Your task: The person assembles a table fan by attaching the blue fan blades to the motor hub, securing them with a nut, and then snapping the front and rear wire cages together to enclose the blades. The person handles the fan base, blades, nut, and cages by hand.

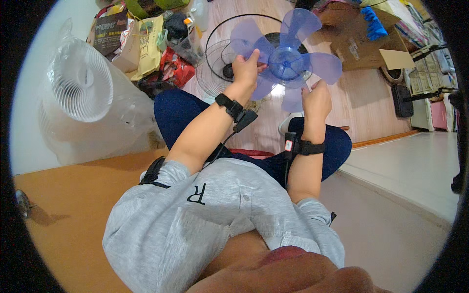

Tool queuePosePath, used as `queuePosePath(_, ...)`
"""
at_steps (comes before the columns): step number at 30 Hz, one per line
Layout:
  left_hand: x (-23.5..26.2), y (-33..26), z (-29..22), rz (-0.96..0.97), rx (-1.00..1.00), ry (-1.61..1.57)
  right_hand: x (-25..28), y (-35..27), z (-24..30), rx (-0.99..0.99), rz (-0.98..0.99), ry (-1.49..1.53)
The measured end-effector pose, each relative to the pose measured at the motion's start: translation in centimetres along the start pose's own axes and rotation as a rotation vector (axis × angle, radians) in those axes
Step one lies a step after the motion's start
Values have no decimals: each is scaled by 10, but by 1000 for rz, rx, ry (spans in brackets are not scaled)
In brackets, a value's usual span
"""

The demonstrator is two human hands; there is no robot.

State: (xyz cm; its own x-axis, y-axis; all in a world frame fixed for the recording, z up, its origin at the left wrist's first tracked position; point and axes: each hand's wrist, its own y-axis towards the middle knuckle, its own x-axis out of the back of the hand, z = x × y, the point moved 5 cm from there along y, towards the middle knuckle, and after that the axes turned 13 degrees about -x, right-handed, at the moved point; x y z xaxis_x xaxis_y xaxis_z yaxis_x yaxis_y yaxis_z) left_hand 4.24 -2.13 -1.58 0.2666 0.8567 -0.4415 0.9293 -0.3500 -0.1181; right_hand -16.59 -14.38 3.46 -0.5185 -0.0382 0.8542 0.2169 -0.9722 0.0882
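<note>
Both hands grasp a translucent blue fan rotor (287, 63), held out beyond the knees.
The left hand (245, 71) grips its left side; the right hand (316, 101) pinches near its lower right edge, the rotor's centre between them, above the wood-look floor (364, 110).

The left hand (245, 70) partly hides the round grey wire fan grille (209, 78) left of the translucent blue five-bladed fan rotor (286, 64). Up-left of the rotor, an olive-green bag (139, 8) is cut by the top edge; below the rotor, a white-and-red label (288, 146) is too small to read.
</note>
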Motion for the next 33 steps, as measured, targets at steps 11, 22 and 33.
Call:
queuePosePath(11,-122,-83,-146,322,-808,112,101,-12,77,332,-398,486)
queuePosePath(22,-173,-33,-199,611,-1234,163,97,109,131,350,-204,982)
queuePosePath(33,-103,106,-252,20,-1353,-192,97,175,151,452,-368,755)
